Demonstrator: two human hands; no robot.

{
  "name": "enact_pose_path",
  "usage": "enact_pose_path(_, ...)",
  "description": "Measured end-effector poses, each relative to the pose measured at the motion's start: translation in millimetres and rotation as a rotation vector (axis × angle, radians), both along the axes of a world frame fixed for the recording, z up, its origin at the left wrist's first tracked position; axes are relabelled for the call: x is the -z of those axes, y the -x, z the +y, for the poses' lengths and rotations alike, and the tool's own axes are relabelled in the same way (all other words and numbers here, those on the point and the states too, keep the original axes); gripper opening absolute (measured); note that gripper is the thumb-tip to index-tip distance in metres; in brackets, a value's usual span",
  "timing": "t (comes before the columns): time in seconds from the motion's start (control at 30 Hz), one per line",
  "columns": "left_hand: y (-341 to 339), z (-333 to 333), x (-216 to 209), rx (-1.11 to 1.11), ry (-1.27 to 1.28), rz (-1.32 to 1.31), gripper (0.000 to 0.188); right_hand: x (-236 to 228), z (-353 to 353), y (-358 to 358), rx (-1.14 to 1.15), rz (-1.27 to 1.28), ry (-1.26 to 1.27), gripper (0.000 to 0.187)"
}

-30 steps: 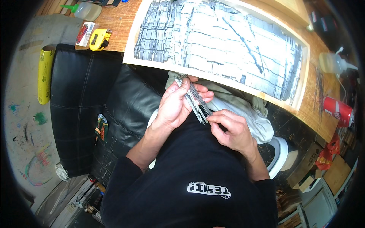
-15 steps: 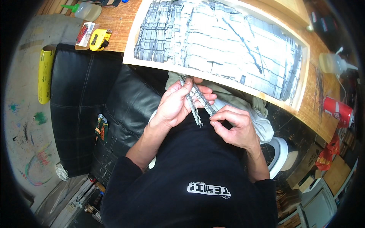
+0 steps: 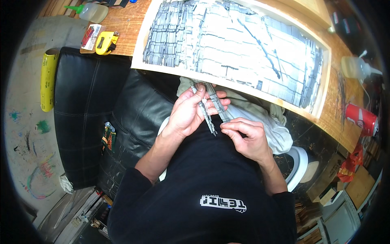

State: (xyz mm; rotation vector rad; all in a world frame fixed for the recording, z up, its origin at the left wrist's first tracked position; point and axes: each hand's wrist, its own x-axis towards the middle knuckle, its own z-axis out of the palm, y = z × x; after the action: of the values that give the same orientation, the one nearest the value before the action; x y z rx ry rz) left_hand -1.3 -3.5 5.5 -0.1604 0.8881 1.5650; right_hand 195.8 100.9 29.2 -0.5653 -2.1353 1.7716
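Two narrow grey strips with dark cross lines meet in my left hand [image 3: 183,114], held between thumb and fingers over my lap. The left strip [image 3: 207,117] hangs down past my thumb. The other strip [image 3: 217,105] slants down across my fingers toward my right hand [image 3: 248,136]. Thumb and forefinger of the right hand pinch the lower end of that second strip. Just beyond my hands is a shallow wooden tray [image 3: 170,70] lined with rows of similar grey and white strips. Glare washes out its middle, and two loose dark strips lie across it.
The wooden table [image 3: 125,24] carries a yellow tool [image 3: 106,42], a green-tipped bottle [image 3: 92,13], a second squeeze bottle [image 3: 355,67] and a red can [image 3: 360,119]. A black leather sofa [image 3: 87,110] lies left, with a yellow roll [image 3: 49,81] beside it.
My right hand has shifted slightly left, along with the lower end of the strip it pinches. The two strips sit a little differently in my left hand, whose fingers moved slightly.
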Motion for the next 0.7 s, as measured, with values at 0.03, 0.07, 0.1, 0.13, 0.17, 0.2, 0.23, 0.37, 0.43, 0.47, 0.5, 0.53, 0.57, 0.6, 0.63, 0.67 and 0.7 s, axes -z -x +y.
enact_pose_path(0.03, -1.6, -0.2, -0.3, 0.001, 0.023, 0.03, 0.039, -1.1, -1.3, 0.7, 0.003, -0.01, -0.04, 0.016)
enact_pose_path(0.07, -3.1, 0.1, -0.6, -0.028, 0.042, 0.011, 0.039, -2.7, -2.3, 1.9, -0.014, -0.014, -0.038, 0.016)
enact_pose_path(0.1, -4.7, 0.5, -1.0, -0.058, 0.061, -0.007, 0.039, -4.7, -3.0, 3.4, -0.03, -0.019, -0.037, 0.017)
enact_pose_path(0.13, -6.2, 0.6, -1.4, -0.088, 0.078, -0.027, 0.039, -6.1, -3.6, 4.0, -0.047, -0.024, -0.036, 0.017)
enact_pose_path(0.17, -7.0, 0.7, -2.7, -0.105, 0.081, -0.036, 0.039, -6.6, -4.3, 4.1, -0.054, -0.032, -0.022, 0.016)
enact_pose_path(0.2, -7.1, 0.6, -3.0, -0.1, 0.07, -0.039, 0.039, -6.7, -5.2, 3.7, -0.038, -0.036, 0.008, 0.016)
enact_pose_path(0.23, -6.0, 0.3, -3.8, -0.096, 0.058, -0.04, 0.04, -6.8, -6.3, 3.9, -0.022, -0.037, 0.037, 0.015)
enact_pose_path(0.37, 0.0, -0.9, -3.3, -0.023, -0.017, -0.071, 0.041, -8.6, -3.9, 5.1, -0.009, -0.016, 0.088, 0.013)
enact_pose_path(0.43, -0.3, -1.9, -1.2, -0.004, -0.057, -0.081, 0.043, -7.0, -2.6, 5.3, -0.014, -0.013, 0.099, 0.012)
enact_pose_path(0.47, -0.5, -2.1, -0.7, 0.005, -0.078, -0.087, 0.044, -6.0, -2.4, 5.3, -0.016, -0.012, 0.105, 0.012)
enact_pose_path(0.5, -1.4, -1.8, -2.3, 0.01, -0.088, -0.095, 0.045, -4.9, -2.8, 5.7, -0.001, -0.017, 0.092, 0.012)
enact_pose_path(0.53, -3.2, -0.6, -5.6, 0.017, -0.1, -0.104, 0.046, -3.5, -3.9, 6.3, 0.016, -0.022, 0.078, 0.012)
enact_pose_path(0.57, -5.1, 0.3, -8.0, 0.024, -0.111, -0.112, 0.047, -2.3, -5.2, 7.0, 0.033, -0.027, 0.064, 0.011)
enact_pose_path(0.6, -7.0, 0.7, -9.0, 0.028, -0.127, -0.116, 0.047, -1.6, -7.4, 8.0, 0.054, -0.034, 0.083, 0.011)
enact_pose_path(0.63, -9.0, 1.1, -9.8, 0.03, -0.141, -0.122, 0.047, -1.5, -10.2, 9.1, 0.073, -0.042, 0.104, 0.011)
enact_pose_path(0.67, -10.9, 1.2, -10.2, 0.032, -0.156, -0.128, 0.047, -1.2, -12.3, 10.0, 0.093, -0.051, 0.124, 0.011)
enact_pose_path(0.7, -12.7, 0.3, -8.4, 0.03, -0.168, -0.122, 0.047, -0.3, -13.7, 10.8, 0.105, -0.06, 0.133, 0.011)
